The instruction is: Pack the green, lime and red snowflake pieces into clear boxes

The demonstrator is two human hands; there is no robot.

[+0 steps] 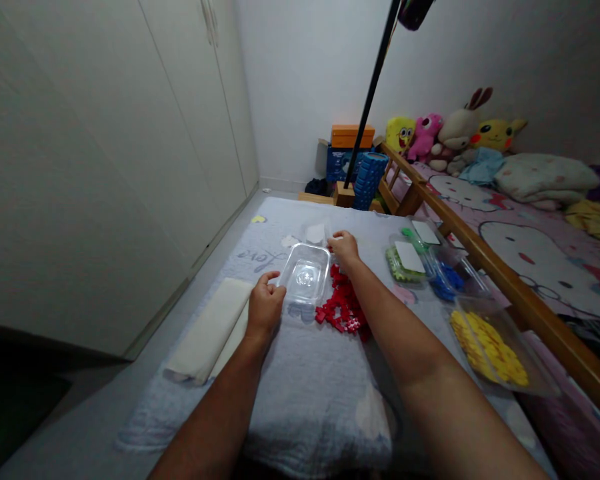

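Note:
A clear plastic container [306,275] is between my hands, tilted so that its open inside shows, with nothing visible in it. My left hand [266,305] pinches its left rim, thumb on top. At the far right corner of the container, my right hand [345,249] has its fingers closed on the rim; the fingertips are partly hidden. A loose pile of small red plastic pieces [341,303] lies on the cloth, just right of the container and partly behind my right forearm. Beyond the container lies a clear lid with a white label [315,233].
On the right stand clear boxes of yellow pieces [490,348], blue pieces [447,281] and green pieces [403,265]. A folded cream cloth [211,330] lies left. A wooden bed rail [510,280] borders the right side; a black pole [373,93] rises behind the cloth-covered table [305,373].

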